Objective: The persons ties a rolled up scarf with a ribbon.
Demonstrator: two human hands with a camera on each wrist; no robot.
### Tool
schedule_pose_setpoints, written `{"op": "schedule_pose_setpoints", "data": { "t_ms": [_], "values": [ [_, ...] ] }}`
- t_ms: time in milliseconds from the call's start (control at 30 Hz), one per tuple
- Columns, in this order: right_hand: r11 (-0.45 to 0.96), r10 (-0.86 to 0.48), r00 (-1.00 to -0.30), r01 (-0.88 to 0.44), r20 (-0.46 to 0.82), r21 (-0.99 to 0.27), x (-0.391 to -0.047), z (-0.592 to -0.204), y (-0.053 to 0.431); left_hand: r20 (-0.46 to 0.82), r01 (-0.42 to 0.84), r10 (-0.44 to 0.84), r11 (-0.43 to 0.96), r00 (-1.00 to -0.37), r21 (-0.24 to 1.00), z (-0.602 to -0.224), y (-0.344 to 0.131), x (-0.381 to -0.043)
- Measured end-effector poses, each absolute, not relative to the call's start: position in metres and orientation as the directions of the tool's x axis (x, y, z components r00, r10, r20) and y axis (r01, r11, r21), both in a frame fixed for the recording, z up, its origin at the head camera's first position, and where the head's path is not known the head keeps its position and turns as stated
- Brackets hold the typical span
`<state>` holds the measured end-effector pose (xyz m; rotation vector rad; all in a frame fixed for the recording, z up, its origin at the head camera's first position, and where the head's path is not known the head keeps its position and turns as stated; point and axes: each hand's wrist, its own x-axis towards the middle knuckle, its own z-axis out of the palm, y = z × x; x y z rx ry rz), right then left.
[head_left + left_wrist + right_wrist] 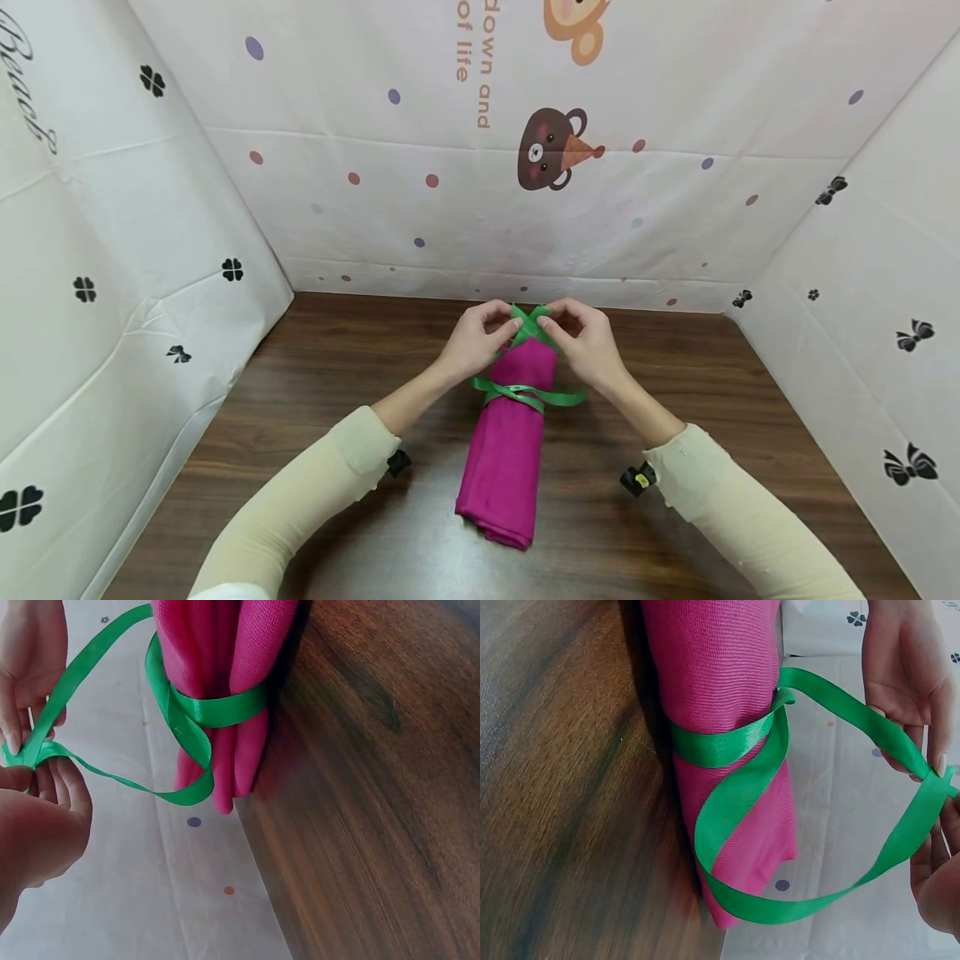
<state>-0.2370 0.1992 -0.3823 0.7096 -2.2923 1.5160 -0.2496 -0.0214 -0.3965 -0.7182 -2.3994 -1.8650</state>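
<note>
A rolled magenta cloth (504, 467) lies lengthwise on the table, bound around its upper part by a green ribbon (225, 710). Beyond the far end of the roll, my left hand (476, 337) pinches one ribbon length between thumb and fingers. Opposite it, my right hand (588, 343) pinches the other. The two lengths cross each other between the hands, raised off the cloth, as both wrist views show. From the band a loose loop of ribbon (780, 910) sweeps out to the crossing. Gathered folds show at the cloth's far end in the left wrist view.
The brown wood-grain table (360, 350) runs back to a white printed sheet (450, 208) just past the hands. Similar sheets form side walls at left (150, 225) and right (862, 283). A small dark device sits at each wrist.
</note>
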Motion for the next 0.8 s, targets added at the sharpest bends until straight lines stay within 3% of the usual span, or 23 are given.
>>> {"op": "schedule_pose_setpoints", "data": {
  "t_ms": [800],
  "values": [
    [0.348, -0.228, -0.835, -0.550, 0.500, -0.759, -0.2380, -0.3851, 0.2044, 0.285, 0.373, 0.310, 0.276, -0.907, 0.886, -0.3976, -0.0236, -0.2521]
  ]
}}
